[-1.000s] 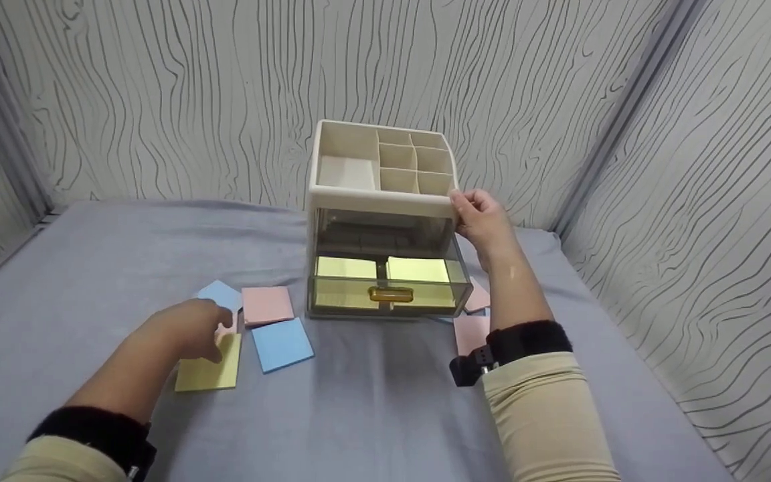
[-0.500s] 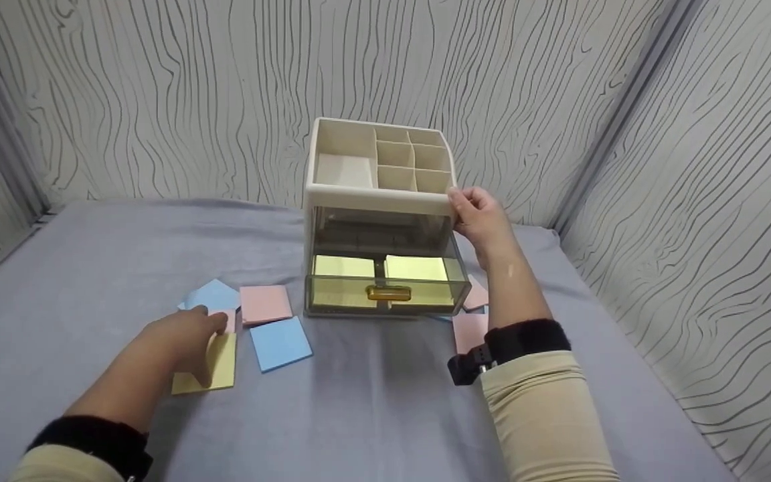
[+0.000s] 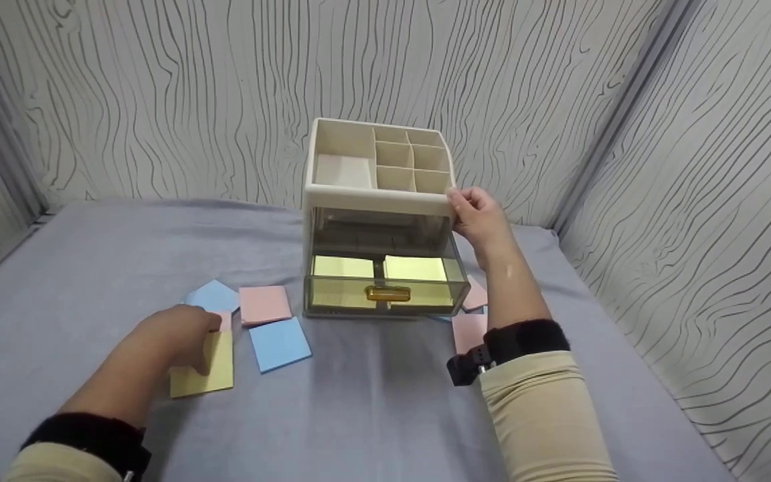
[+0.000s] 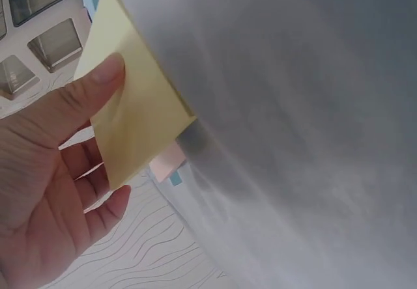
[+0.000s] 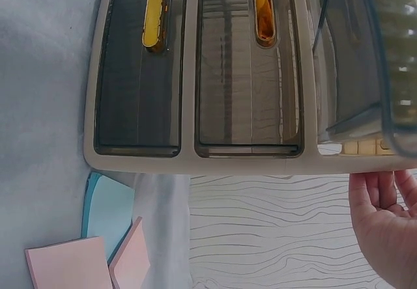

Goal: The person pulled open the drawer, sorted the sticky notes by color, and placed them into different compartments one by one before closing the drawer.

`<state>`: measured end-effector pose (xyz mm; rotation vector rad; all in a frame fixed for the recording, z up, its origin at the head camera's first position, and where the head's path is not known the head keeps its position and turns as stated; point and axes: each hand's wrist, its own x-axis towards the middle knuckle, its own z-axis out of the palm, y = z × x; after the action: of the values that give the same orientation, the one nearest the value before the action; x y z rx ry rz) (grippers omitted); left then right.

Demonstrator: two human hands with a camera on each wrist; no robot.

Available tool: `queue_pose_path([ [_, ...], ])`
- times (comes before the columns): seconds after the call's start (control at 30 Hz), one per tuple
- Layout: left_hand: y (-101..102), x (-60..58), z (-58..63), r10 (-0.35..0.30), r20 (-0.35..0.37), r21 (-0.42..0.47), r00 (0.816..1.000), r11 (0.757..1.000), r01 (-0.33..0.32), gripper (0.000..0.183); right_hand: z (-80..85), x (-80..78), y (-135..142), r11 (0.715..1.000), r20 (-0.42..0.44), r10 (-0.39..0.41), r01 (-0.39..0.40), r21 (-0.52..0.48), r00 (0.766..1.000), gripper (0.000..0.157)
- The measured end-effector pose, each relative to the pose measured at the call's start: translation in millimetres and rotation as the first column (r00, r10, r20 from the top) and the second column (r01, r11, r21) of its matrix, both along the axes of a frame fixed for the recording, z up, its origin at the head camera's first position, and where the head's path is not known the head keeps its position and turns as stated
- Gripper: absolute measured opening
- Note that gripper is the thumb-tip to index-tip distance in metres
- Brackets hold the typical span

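Note:
My left hand [image 3: 175, 338] pinches a yellow sticky note pad [image 3: 219, 365] at the left of the table. In the left wrist view the thumb lies flat on the pad's face [image 4: 140, 103], with the fingers behind it. At the upper right corner of a cream desktop drawer organizer [image 3: 380, 198], my right hand [image 3: 484, 221] grips the side. Its top clear drawer [image 3: 389, 311], with an amber handle, is pulled out. Two yellow pads [image 3: 343, 266] sit in it side by side. The right wrist view shows two lower drawers [image 5: 251, 107] pushed in.
Blue [image 3: 282, 344] and pink [image 3: 265, 304] pads lie between my left hand and the organizer. Another blue pad [image 3: 213, 296] lies beyond that hand. More pink [image 3: 470, 333] and blue pads rest beside the organizer's right side. Patterned walls [image 3: 178, 100] stand behind the cloth-covered table.
My left hand has come down onto the yellow pad and now pinches it; the pad has shifted slightly left. The right hand keeps its grip on the organizer.

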<state>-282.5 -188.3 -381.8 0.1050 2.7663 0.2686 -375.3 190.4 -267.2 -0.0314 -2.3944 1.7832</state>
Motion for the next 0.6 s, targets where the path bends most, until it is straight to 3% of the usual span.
queue_pose_path([
  [0.37, -6.2, -1.4, 8.3, -0.049, -0.007, 0.096, 0.999, 0.994, 0.050, 0.031, 0.2, -0.1, -0.4, 1.000, 0.002, 0.002, -0.002, -0.005, 1.000, 0.032],
  [0.47, -7.9, 0.3, 11.2, -0.079, -0.032, 0.130, 0.996, 0.988, 0.083, 0.018, 0.1, 0.5, -0.1, 1.000, -0.007, 0.007, -0.007, -0.012, 1.000, 0.031],
  [0.6, -10.5, 2.3, 15.1, -0.124, -0.065, 0.151, 0.990, 0.980, 0.133, 0.014, -1.0, 0.3, 0.5, 1.000, -0.010, 0.008, -0.008, -0.009, 1.000, 0.030],
])
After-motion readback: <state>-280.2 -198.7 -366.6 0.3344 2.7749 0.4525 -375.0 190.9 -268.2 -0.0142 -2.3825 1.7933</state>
